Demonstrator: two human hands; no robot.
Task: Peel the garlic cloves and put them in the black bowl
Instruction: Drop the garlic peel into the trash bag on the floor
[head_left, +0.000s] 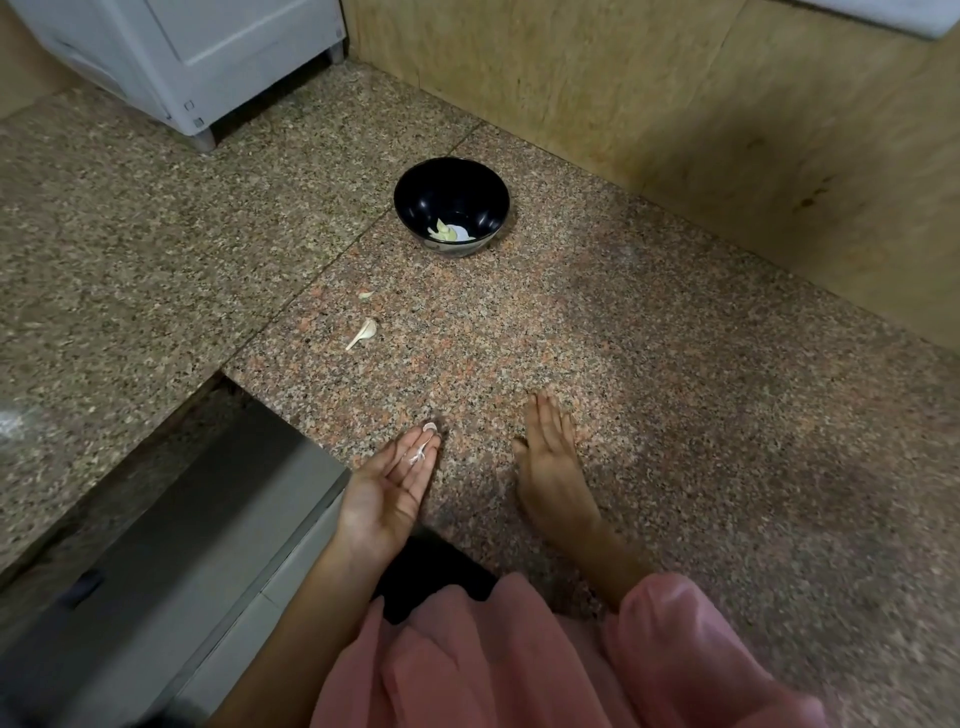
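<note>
The black bowl (451, 205) stands on the granite counter (649, 364) in the middle of the view, with a few pale peeled garlic cloves (448, 232) at its bottom. My left hand (392, 483) lies palm up near the counter's front edge, fingers straight, with a scrap of white garlic skin (418, 453) on the fingers and a small pale piece (430, 427) at the fingertips. My right hand (553, 457) rests flat, palm down, on the counter to its right, holding nothing. A loose piece of garlic with a long tail (363, 332) lies between my hands and the bowl.
A small garlic scrap (365, 294) lies just beyond the tailed piece. A white appliance (197, 57) stands at the back left. A tan stone wall (675, 104) runs along the right. A metal sink edge (171, 519) sits at the lower left. Pink sleeves (519, 660) fill the bottom.
</note>
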